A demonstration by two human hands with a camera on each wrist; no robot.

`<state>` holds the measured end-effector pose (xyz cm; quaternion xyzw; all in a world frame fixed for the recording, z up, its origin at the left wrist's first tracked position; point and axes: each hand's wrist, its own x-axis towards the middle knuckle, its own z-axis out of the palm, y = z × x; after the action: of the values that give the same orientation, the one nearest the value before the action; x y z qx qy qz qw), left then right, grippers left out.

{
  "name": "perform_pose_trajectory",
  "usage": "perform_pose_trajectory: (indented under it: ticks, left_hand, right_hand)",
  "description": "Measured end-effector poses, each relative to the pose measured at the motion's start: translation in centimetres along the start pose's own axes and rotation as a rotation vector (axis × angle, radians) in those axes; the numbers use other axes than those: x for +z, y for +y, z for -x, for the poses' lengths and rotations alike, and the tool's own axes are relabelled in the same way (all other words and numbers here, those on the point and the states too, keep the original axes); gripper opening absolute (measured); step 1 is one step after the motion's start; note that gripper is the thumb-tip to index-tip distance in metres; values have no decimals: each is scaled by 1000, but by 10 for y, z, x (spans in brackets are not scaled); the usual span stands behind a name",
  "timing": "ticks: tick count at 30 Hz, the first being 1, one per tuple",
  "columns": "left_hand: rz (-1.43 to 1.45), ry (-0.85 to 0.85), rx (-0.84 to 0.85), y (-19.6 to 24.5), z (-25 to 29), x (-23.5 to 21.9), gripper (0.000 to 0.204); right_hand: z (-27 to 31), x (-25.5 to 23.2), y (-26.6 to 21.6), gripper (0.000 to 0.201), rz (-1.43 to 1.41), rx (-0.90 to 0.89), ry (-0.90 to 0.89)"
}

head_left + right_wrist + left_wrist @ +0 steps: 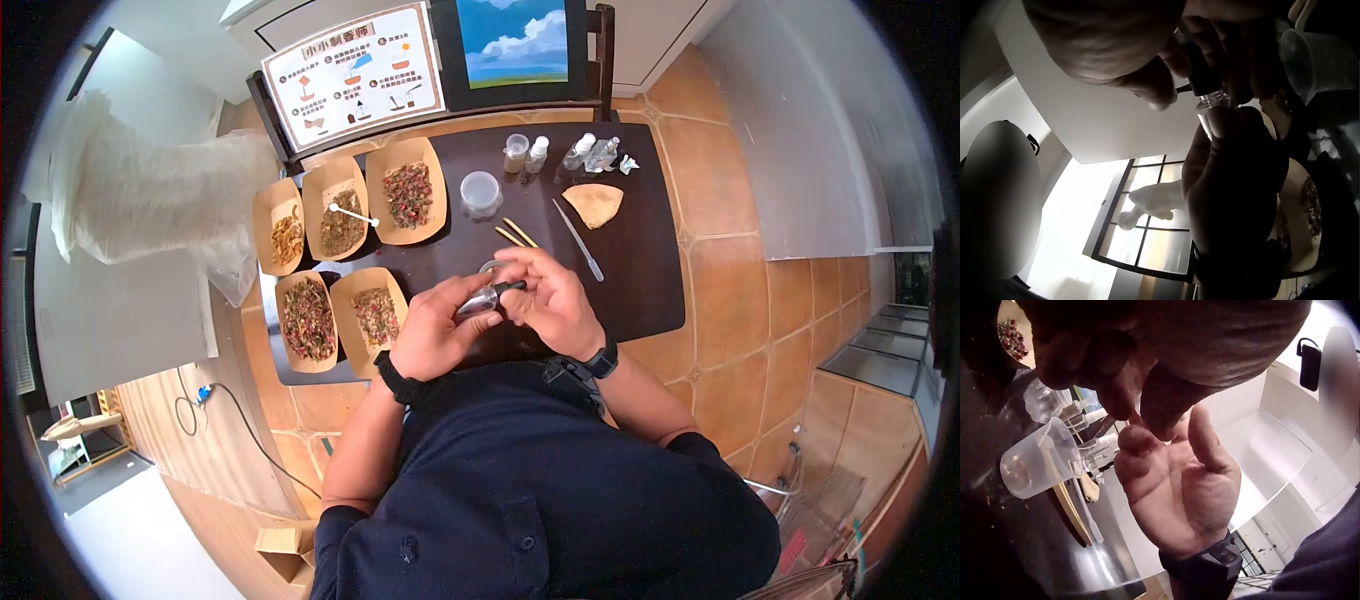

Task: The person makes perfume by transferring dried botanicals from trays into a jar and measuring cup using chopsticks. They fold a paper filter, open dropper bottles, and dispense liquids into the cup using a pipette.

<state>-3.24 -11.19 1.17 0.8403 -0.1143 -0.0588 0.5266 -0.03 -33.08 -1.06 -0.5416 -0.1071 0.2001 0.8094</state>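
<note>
A small clear glass bottle [478,303] with a black cap [1202,72] is tilted close over the near part of the dark table. My left hand [435,325] grips its glass body, its thumb along the side in the right wrist view. At the cap end, my right hand [555,305] has its fingers curled around the black cap. A thin dark piece projects from the cap towards the right thumb tip. A clear measuring cup [1041,456] stands just beyond the hands, and in the head view they partly cover it.
Several paper trays [405,238] of dried petals and herbs fill the left side; a white scoop [355,215] lies across one. Farther back are a clear tub [481,193] and small bottles [537,155]. Wooden sticks [515,233], a plastic pipette [580,245] and a beige piece [592,205] lie nearby.
</note>
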Motion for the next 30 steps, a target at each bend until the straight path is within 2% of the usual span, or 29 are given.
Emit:
perform_pose_trajectory:
  ticks: [2,3,5,6,10,12,13,15,16,18,23,25,27,28,30]
  left_hand:
    - [-55,-9,22,1,0,-2,50]
    - [-57,-6,18,-1,0,-1,50]
    - [-54,40,42,-7,1,2,50]
    - [-53,44,39,-7,1,2,50]
    - [-49,23,6,-2,1,0,50]
    - [-52,23,-2,-2,1,0,50]
    - [-48,30,19,-4,1,0,50]
    - [-44,38,41,-4,0,0,50]
    - [-34,26,-2,-3,0,-1,51]
    - [-23,17,-49,-3,1,-1,51]
    - [-36,35,31,-9,2,1,53]
    - [-38,20,-1,-4,3,-1,52]
    - [-41,3,-30,-2,3,-1,51]
    - [-39,6,-30,-2,3,-1,51]
    - [-38,9,-29,-1,2,-1,51]
  right_hand:
    - [0,-5,-2,20,272,298,38]
    - [0,-5,3,20,270,300,33]
    - [-2,-8,18,24,212,-177,-46]
    - [-4,-8,18,26,272,-252,-72]
    - [0,-1,7,27,214,-195,-23]
    - [2,-3,1,29,61,113,-11]
    - [2,-3,4,29,62,115,-12]
    - [0,-4,13,28,244,-87,2]
    - [-1,-5,14,28,245,-86,-2]
    - [-1,-5,14,25,415,-267,0]
    - [-3,-12,22,24,393,-313,-28]
    - [-2,-7,16,24,357,-311,-43]
    - [3,1,6,24,100,-76,45]
    - [3,-2,6,24,100,-76,45]
    - [5,-10,8,26,208,178,8]
